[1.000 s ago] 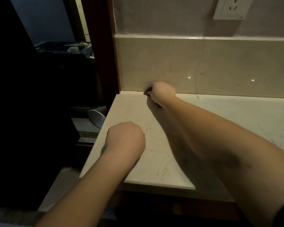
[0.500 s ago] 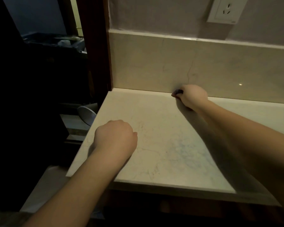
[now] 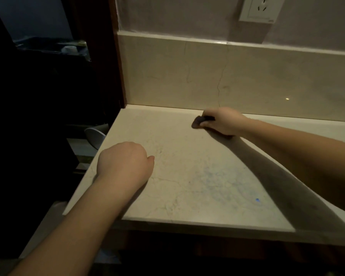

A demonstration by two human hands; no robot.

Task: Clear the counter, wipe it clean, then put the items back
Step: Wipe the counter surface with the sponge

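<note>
cloth under right hand

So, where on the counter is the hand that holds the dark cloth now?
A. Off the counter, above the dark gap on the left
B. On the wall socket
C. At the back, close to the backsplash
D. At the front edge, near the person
C: the right hand grips the dark cloth at the back of the counter, just below the backsplash.
</note>
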